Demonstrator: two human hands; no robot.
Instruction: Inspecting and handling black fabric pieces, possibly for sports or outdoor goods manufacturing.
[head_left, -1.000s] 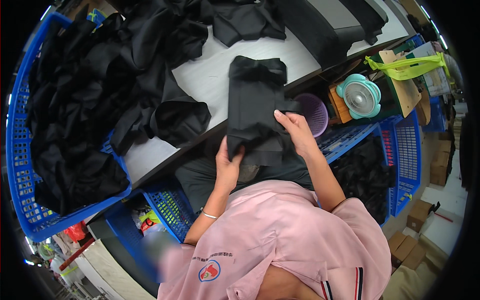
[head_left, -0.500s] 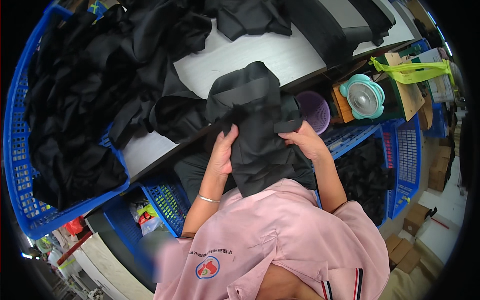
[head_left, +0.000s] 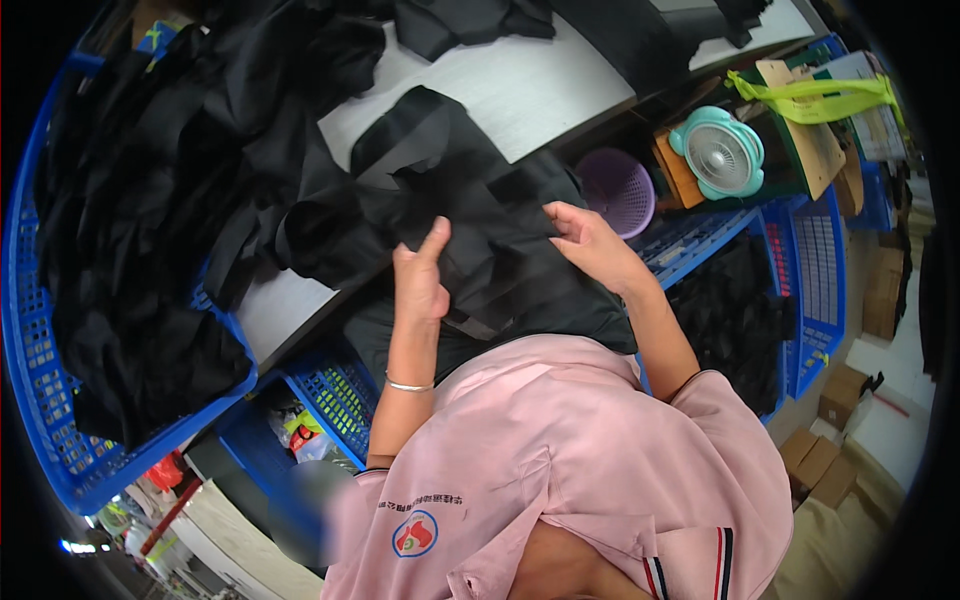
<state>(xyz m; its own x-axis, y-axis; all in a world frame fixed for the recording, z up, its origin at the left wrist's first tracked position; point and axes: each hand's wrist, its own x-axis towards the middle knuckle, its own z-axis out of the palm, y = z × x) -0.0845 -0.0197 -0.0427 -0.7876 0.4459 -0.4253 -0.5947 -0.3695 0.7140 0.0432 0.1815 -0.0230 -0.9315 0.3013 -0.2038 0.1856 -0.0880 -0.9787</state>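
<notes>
A piece of black fabric (head_left: 500, 235) lies over my lap, its upper part reaching onto the edge of the white table (head_left: 500, 95). At its left side is my left hand (head_left: 424, 280), the thumb up along the cloth and a dark fold between thumb and fingers; the other fingers are partly hidden. My right hand (head_left: 595, 245) is at the fabric's right side, fingers bent, with a gap between thumb and forefinger and no cloth seen in it. Black on black, the fabric's outline is hard to follow.
At the left a blue basket (head_left: 95, 470) overflows with black fabric pieces. More black cloth (head_left: 470, 20) lies along the table's far side. To the right are a purple basket (head_left: 630, 195), a teal fan (head_left: 718, 152) and a blue crate (head_left: 815, 270) beside more black pieces.
The black fabric, held up between both hands before, has gone down and away toward the table. My right hand has let go of its edge and moved slightly up and left.
</notes>
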